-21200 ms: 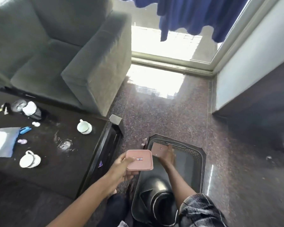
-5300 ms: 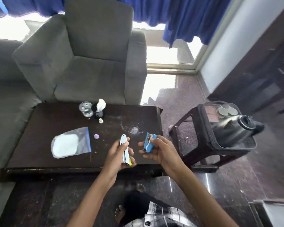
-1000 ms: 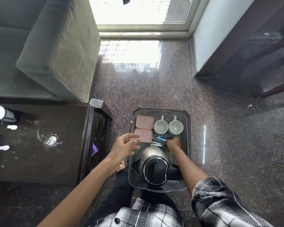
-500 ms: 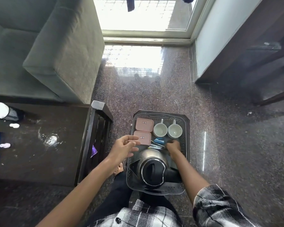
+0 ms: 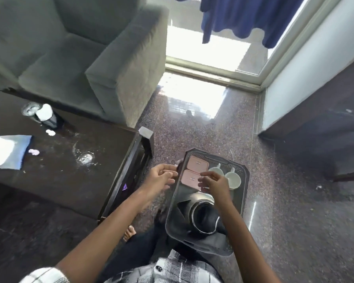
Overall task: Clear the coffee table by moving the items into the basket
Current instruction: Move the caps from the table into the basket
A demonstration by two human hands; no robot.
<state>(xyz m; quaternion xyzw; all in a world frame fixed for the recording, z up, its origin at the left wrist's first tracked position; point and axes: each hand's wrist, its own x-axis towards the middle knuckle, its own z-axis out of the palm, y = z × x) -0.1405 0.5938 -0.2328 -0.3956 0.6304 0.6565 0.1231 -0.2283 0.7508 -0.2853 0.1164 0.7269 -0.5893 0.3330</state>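
The dark basket (image 5: pixel 246 180) stands at the lower middle and holds a steel kettle (image 5: pixel 200 216), two pink lidded boxes (image 5: pixel 197 164) and two white cups (image 5: pixel 234 179). My right hand (image 5: pixel 216 183) hovers over the basket above the nearer pink box, fingers apart and holding nothing. My left hand (image 5: pixel 160 177) is just left of the basket's rim, fingers loosely curled and empty. On the dark coffee table (image 5: pixel 55 176) at the left lie a clear bag with white contents (image 5: pixel 6 151), a glass (image 5: pixel 29 109), a dark holder with white tissue (image 5: pixel 46 117) and two small pale bits (image 5: pixel 34 152).
A grey armchair (image 5: pixel 90 64) stands behind the table. To the right are a white wall and dark wooden furniture (image 5: pixel 325 127). Blue curtains (image 5: pixel 249 15) hang over the bright window. Speckled stone floor surrounds the basket. A wet smear (image 5: pixel 84 158) marks the table.
My right hand has lifted out of the basket and come up over the pink box, empty. The view has swung left, so more of the coffee table shows. My left hand stays by the rim.
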